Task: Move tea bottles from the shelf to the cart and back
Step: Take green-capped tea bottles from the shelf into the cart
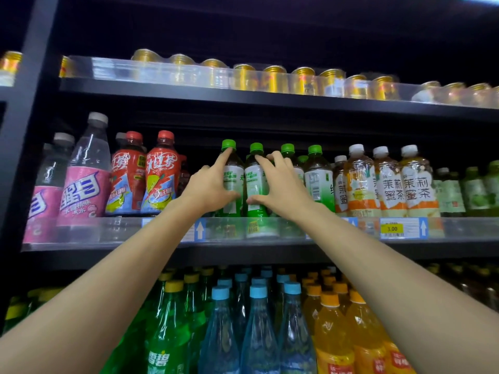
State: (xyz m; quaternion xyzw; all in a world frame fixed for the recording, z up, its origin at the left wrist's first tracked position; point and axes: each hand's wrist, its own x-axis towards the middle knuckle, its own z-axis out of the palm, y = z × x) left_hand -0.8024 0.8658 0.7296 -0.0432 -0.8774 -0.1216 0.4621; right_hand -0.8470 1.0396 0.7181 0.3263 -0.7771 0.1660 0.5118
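Several green-capped tea bottles stand upright in a row on the middle shelf (243, 245). My left hand (210, 188) grips the leftmost green tea bottle (231, 182), forefinger up by its cap and thumb across the label. My right hand (280, 184) grips the green tea bottle beside it (255, 182), fingers wrapped round the neck and thumb under the label. Both bottles stand on the shelf, touching each other. More green tea bottles (317, 176) stand to the right. No cart is in view.
Red iced-tea bottles (159, 174) and pink soda bottles (86, 182) stand left of the green ones; jasmine tea bottles (391, 182) stand right. Gold cans (272, 78) fill the shelf above. Large green, blue and orange bottles (259, 325) crowd the shelf below.
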